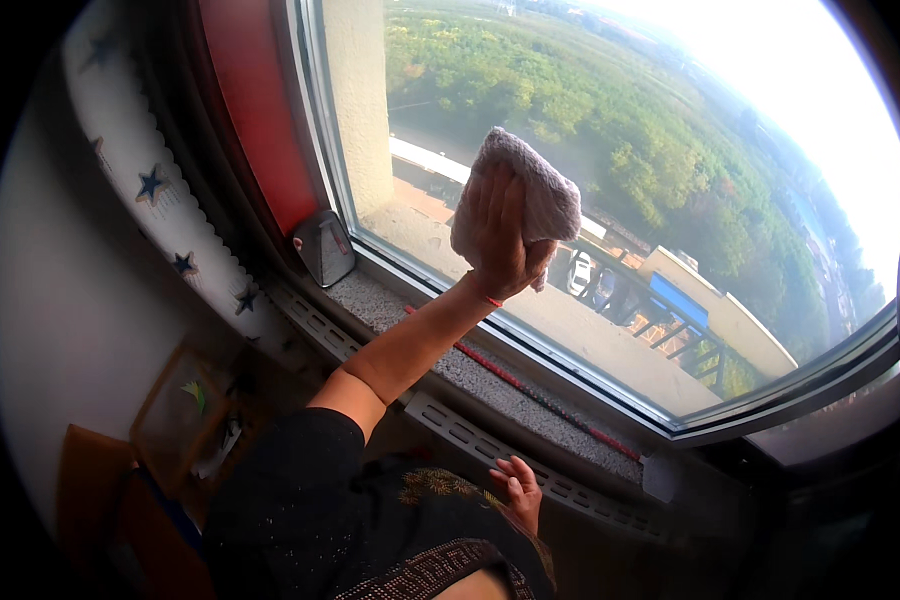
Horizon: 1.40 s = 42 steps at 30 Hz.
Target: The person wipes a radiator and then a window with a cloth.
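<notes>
My left hand (503, 225) presses a folded greyish-lilac cloth (562, 197) against the window pane (610, 130). Its fingers lie along the cloth, and the thumb is on the right. A thin red band circles that wrist. Lower down, near the slotted radiator top (470, 430), is my right hand (518, 490). Its fingers are loosely bent and apart, with nothing seen in them. Black patterned clothing hides most of the right arm.
Below the pane runs a speckled stone sill (370, 300) with a red-and-dark rope (515, 380) along it. A small mirror (324, 250) leans in the left corner beside a red panel (260, 100). A star-patterned curtain (150, 185) hangs left.
</notes>
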### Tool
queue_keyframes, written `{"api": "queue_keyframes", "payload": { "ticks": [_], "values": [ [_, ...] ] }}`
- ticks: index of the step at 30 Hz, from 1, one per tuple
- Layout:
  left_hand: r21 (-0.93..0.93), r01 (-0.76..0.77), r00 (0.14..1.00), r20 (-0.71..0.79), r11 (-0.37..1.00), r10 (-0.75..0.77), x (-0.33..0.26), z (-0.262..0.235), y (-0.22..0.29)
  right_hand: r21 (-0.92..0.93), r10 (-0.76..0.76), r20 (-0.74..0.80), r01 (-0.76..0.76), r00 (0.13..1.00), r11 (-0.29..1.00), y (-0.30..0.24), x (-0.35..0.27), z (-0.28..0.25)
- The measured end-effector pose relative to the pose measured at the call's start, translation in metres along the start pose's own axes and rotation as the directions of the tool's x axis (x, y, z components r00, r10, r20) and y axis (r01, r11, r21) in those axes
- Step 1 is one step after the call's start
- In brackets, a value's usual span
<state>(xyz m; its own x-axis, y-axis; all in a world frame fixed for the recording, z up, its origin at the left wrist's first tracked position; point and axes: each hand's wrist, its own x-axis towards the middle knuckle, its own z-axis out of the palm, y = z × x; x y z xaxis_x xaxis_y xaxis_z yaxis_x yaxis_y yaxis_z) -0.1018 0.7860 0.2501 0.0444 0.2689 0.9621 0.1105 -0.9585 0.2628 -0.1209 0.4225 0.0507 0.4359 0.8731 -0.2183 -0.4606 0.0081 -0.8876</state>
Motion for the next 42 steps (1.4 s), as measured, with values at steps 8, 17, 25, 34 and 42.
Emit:
{"api": "queue_keyframes", "payload": {
  "ticks": [8, 17, 25, 34, 42],
  "values": [
    [0.038, -0.175, 0.983, -0.039, 0.984, 0.177, 0.002, 0.046, 0.083, 0.044, -0.009, -0.054, 0.011, 0.999, 0.999, 0.014, -0.022, -0.012],
    [-0.110, 0.254, 0.946, -0.177, 0.961, -0.271, 0.013, 0.004, -0.007, -0.028, 0.044, -0.137, -0.048, 0.990, 0.998, 0.035, -0.019, -0.022],
    [-0.340, 0.534, 0.694, -0.348, 0.774, -0.631, -0.007, -0.079, -0.119, -0.084, 0.139, -0.084, -0.146, 0.987, 0.986, 0.032, 0.010, 0.002],
    [-0.180, 0.617, 0.667, -0.397, 0.766, -0.630, -0.084, -0.093, -0.178, -0.125, 0.201, 0.059, -0.193, 0.978, 0.973, 0.029, 0.055, 0.078],
    [-0.172, 0.859, 0.414, -0.319, 0.482, -0.852, -0.120, -0.089, -0.142, -0.152, 0.239, 0.062, -0.227, 0.969, 0.962, 0.045, 0.047, 0.105]
  ]
}}
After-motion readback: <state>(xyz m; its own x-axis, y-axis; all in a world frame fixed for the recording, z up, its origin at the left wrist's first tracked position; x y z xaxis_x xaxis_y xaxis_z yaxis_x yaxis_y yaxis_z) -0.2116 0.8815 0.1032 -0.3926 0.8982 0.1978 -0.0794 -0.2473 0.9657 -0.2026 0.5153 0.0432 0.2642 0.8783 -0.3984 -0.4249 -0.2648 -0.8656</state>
